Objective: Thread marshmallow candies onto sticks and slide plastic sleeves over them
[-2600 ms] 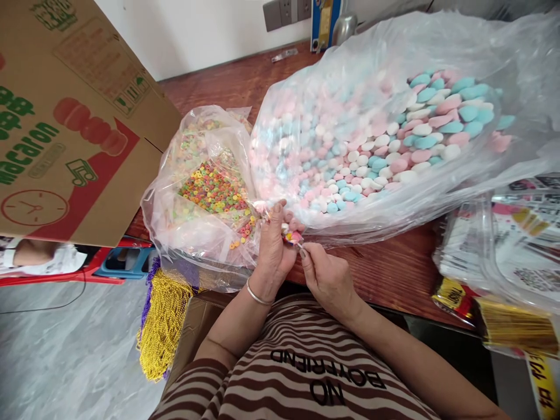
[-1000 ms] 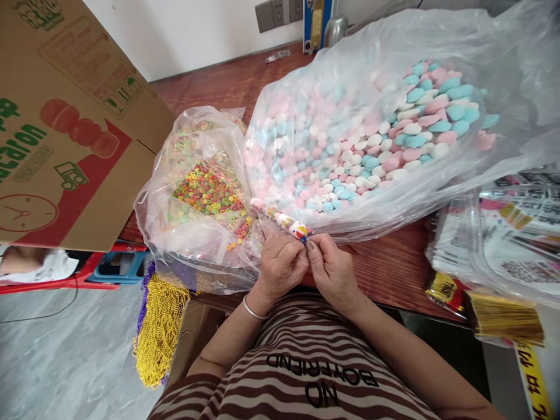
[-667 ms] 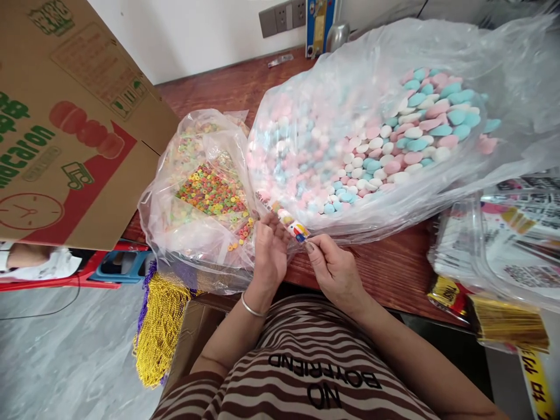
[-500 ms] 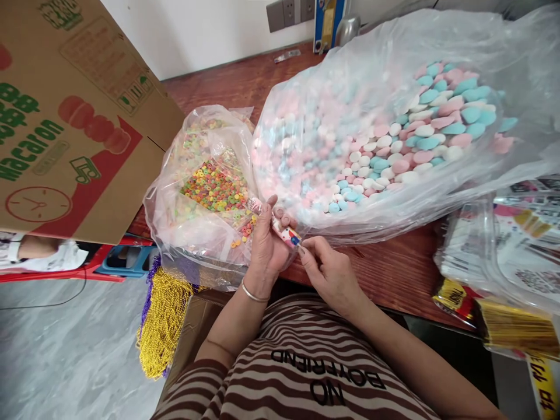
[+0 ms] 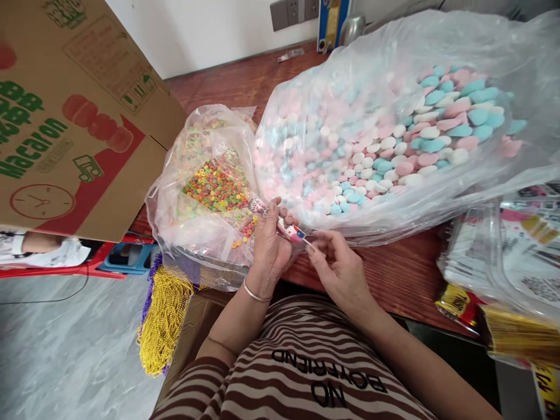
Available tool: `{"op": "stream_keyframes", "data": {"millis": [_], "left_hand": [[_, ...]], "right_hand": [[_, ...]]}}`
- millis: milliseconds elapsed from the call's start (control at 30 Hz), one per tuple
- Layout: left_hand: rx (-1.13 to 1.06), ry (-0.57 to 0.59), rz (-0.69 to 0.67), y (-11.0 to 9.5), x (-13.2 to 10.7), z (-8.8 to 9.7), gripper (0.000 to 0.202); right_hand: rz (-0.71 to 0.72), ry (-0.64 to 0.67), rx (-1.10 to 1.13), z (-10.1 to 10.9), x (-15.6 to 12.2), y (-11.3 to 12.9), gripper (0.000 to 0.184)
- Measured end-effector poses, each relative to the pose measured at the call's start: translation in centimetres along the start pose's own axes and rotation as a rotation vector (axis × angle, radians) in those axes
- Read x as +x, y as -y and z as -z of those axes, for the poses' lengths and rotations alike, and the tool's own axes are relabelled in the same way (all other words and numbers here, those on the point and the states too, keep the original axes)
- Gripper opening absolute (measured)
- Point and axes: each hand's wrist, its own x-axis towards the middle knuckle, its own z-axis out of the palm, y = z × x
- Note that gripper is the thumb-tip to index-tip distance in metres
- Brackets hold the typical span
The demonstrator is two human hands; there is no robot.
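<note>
My left hand (image 5: pixel 273 242) is closed around a slim printed packet (image 5: pixel 292 232), patterned in white, pink, red and blue, which slants across the fingers. The packet's far end, speckled and shiny, pokes out beyond my thumb over a clear bag (image 5: pixel 175 210) of small ring-shaped pieces (image 5: pixel 219 186) in red, orange, yellow and green. From the near end runs a thin white stick or strip (image 5: pixel 310 243), pinched between the thumb and fingers of my right hand (image 5: pixel 339 268). Just beyond both hands lies a large clear bag (image 5: pixel 494 38) of pink, blue and white oval pieces (image 5: pixel 402 154).
A cardboard box (image 5: pixel 83 140) stands at the left on the wooden table (image 5: pixel 385 274). Plastic-wrapped packs (image 5: pixel 516 251) and gold sticks (image 5: pixel 520 332) lie at the right edge. Yellow and purple bead strands (image 5: pixel 166 326) hang at the lower left. Another person's arm (image 5: pixel 41 242) shows at far left.
My right hand has drawn slightly to the right, away from the packet, and more of the thin white piece shows between the hands. My left hand keeps its hold.
</note>
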Motion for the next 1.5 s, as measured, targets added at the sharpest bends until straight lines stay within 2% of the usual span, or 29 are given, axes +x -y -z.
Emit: {"op": "stream_keyframes", "data": {"millis": [100,200,300,400,533,600,667,733,767,867,1000,1133,1300,1433,1500], "left_hand": [[-0.012,0.066,0.020,0.0,-0.6,0.1,0.037],[0.013,0.194,0.117,1.0,-2.1,0.2,0.052],[0.093,0.255,0.172,2.1,-3.5,0.5,0.047],[0.258,0.264,0.082,2.9,-4.1,1.2,0.033],[0.593,0.177,-0.155,3.4,-3.9,2.3,0.027],[0.781,0.077,-0.380,3.5,-3.7,2.9,0.036],[0.992,0.015,-0.690,3.6,-3.3,3.5,0.039],[1.180,0.036,-0.976,3.4,-2.9,4.0,0.029],[1.245,0.063,-1.076,3.3,-2.7,4.2,0.023],[1.312,0.117,-1.220,2.9,-2.3,4.5,0.018],[1.261,0.229,-1.234,2.5,-2.3,4.7,0.018],[1.196,0.318,-1.181,2.6,-2.6,4.7,0.020],[1.127,0.391,-1.180,2.9,-3.1,4.3,0.023],[1.089,0.409,-1.144,3.3,-3.5,4.2,0.019],[1.025,0.361,-1.056,3.6,-3.7,4.2,0.014]], "right_hand": [[-0.028,0.093,-0.074,0.2,-0.5,-0.2,0.018],[0.026,0.013,-0.125,0.0,-0.6,-0.3,0.020],[0.090,-0.085,-0.182,-0.2,-0.5,-0.5,0.020],[0.142,-0.145,-0.287,-0.5,-0.6,-0.9,0.020],[0.210,-0.152,-0.417,-0.9,-0.8,-1.3,0.022],[0.212,-0.140,-0.441,-1.1,-0.9,-1.3,0.023],[0.182,-0.116,-0.428,-1.3,-1.0,-1.1,0.024],[0.143,-0.081,-0.373,-1.3,-1.1,-0.9,0.024],[0.123,-0.062,-0.329,-1.3,-1.1,-0.8,0.025],[0.026,0.014,-0.120,-1.3,-1.4,-0.4,0.027],[-0.095,0.074,0.136,-1.1,-1.5,-0.1,0.027],[-0.088,0.028,0.103,-1.0,-1.5,-0.2,0.025],[-0.059,0.007,0.077,-0.9,-1.5,-0.4,0.023],[-0.089,0.029,0.187,-1.1,-1.3,-0.6,0.025],[-0.124,0.048,0.298,-1.2,-1.2,-0.7,0.027]]}}
